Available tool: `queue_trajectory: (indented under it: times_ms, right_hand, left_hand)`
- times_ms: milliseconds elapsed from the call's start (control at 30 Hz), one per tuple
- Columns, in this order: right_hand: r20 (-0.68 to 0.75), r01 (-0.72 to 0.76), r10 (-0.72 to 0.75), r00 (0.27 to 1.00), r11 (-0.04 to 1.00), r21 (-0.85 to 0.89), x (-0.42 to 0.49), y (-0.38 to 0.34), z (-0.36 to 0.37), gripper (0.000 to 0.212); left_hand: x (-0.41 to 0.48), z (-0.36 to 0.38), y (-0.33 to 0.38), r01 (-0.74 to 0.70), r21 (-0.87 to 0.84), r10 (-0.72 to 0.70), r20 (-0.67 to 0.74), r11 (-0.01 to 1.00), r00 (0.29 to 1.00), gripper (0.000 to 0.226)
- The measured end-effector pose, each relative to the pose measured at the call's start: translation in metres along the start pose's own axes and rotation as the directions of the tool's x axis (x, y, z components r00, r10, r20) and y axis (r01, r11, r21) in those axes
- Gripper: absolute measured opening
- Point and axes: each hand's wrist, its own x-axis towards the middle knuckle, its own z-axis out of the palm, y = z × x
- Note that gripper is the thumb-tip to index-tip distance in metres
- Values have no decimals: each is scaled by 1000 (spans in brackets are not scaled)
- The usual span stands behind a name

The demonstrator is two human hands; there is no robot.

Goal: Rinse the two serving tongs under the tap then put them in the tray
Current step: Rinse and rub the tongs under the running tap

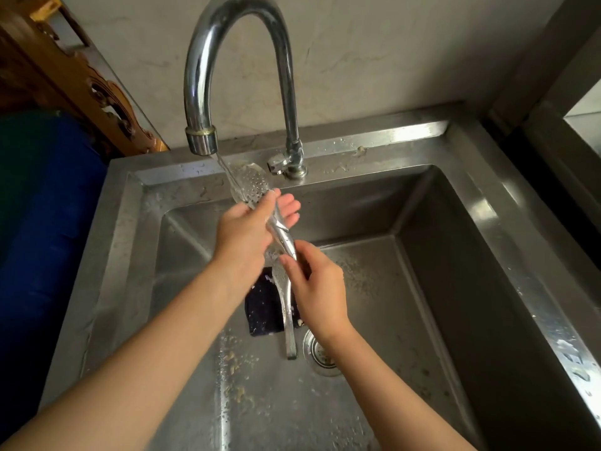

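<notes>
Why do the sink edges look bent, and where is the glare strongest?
Head view: the wide-angle lens bows the sink rim outward. Head view: brightest glare runs along the right rim and the tap. Head view: the tongs held by the left hand and right hand look slightly soft under the water.

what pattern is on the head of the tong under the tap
Small round perforations across the shiny steel tong head, clearest in the head view.
</notes>
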Motion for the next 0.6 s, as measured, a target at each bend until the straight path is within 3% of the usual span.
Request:
queue_trajectory:
  times_ms: [167, 300, 433, 500, 533, 600]
  right_hand:
    - [21, -14, 13, 1000, 1000, 21, -8, -1, 5, 15]
    - [-16, 1, 0, 1000, 999, 43, 5, -6, 4, 15]
    - [-27, 116, -120, 992, 986, -119, 7, -7, 0, 19]
    - [-58, 164, -175, 983, 974, -158, 4, -5, 1, 32]
    - [-36, 136, -141, 989, 983, -119, 3, -2, 1, 42]
    - [144, -103, 88, 986, 990, 100, 3, -3, 0, 50]
  left_hand:
    - [20, -2, 30, -30, -191, 19, -57, 981, 998, 17]
    - [0, 3, -5, 17, -95, -16, 14, 995, 1000, 19]
    - [15, -6, 1, 22, -145, -31, -61, 989, 998, 24]
    - [19, -6, 2, 32, -201, -50, -84, 979, 995, 31]
    - [18, -6, -1, 47, -213, -65, -76, 976, 995, 34]
    - [12, -6, -5, 75, -192, -88, -62, 979, 994, 39]
